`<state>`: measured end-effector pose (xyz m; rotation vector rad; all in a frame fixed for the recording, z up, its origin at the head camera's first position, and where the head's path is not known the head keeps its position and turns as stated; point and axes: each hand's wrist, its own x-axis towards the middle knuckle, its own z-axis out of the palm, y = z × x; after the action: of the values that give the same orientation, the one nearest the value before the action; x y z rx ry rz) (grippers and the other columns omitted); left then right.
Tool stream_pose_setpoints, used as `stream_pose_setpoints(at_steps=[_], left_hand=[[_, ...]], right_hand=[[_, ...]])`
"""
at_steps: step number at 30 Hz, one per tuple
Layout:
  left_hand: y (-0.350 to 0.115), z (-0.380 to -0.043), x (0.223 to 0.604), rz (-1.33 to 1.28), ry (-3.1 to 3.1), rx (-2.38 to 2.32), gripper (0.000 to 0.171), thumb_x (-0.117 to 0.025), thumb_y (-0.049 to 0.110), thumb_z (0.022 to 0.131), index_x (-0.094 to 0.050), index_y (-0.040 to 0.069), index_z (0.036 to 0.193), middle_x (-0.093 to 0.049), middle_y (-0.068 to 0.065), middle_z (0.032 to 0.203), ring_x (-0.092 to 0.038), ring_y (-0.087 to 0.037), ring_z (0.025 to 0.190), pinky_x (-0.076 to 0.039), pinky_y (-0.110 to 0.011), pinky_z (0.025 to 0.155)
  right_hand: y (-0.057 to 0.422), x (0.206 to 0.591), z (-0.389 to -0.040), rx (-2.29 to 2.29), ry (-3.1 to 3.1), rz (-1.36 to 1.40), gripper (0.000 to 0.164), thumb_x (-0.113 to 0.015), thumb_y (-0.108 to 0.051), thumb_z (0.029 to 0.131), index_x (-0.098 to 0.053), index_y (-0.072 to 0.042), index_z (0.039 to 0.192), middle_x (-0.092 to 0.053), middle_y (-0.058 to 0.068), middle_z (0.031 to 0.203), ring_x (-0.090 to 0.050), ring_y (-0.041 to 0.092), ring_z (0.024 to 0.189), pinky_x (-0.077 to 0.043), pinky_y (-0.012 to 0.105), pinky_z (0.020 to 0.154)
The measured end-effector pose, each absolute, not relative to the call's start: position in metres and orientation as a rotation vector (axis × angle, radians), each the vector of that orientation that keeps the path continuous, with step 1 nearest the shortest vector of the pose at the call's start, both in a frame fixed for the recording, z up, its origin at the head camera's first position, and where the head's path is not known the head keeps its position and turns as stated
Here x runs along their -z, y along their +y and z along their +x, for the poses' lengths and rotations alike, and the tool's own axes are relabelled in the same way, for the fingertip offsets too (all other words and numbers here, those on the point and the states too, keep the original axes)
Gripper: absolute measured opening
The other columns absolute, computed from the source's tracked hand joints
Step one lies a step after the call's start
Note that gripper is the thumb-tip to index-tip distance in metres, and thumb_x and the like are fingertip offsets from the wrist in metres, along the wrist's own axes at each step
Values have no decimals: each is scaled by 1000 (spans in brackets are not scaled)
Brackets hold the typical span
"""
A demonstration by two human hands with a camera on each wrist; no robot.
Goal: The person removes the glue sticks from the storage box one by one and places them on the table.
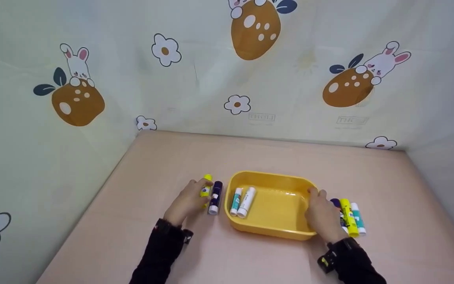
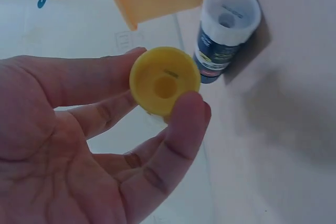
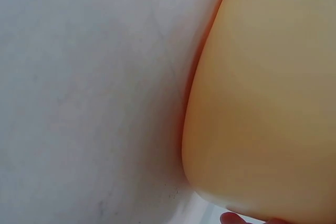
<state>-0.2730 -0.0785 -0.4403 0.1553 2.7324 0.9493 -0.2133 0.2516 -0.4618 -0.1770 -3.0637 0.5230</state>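
Observation:
My left hand (image 1: 189, 199) pinches a yellow glue stick (image 1: 205, 190) between thumb and fingers. Its round yellow end (image 2: 164, 82) faces the camera in the left wrist view. Just right of it lies a dark purple glue stick (image 1: 215, 198) with a white end. At the right side of a yellow tray (image 1: 270, 232), my right hand (image 1: 323, 215) grips the rim; part of the hand hides that side. Only fingertips (image 3: 231, 217) show at the bottom of the right wrist view. Inside the tray, a teal-and-white glue stick (image 1: 236, 201) and a white glue stick (image 1: 246, 202) lie side by side at the left.
Right of the tray lie a purple glue stick (image 1: 335, 202), partly hidden by my hand, a yellow one (image 1: 349, 217) and a teal-and-white one (image 1: 358, 219). The pinkish tabletop (image 1: 250, 260) meets a printed cloth wall (image 1: 195, 79) at the back and sides.

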Motion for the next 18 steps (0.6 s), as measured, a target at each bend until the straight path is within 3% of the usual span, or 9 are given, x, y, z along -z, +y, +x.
stream_pose_setpoints(at_steps=[9,18], left_hand=[[-80,-276,453,142,2699,-933,42,-55,4,87,-53,19,127,-46,-11,106,-48,-23,88,-39,-33,73],[-76,-277,461,139,2705,-930,51,-57,4,84,-46,18,132,-46,-15,111,-51,-26,91,-45,-39,77]], right_hand=[[252,463,-213,-477,-3039,-154,45,-49,0,86,-37,3,130,-48,23,99,-49,25,63,-49,40,59],[252,462,-215,-496,-3074,-193,45,-47,1,88,-34,3,131,-46,23,100,-48,25,65,-47,37,59]])
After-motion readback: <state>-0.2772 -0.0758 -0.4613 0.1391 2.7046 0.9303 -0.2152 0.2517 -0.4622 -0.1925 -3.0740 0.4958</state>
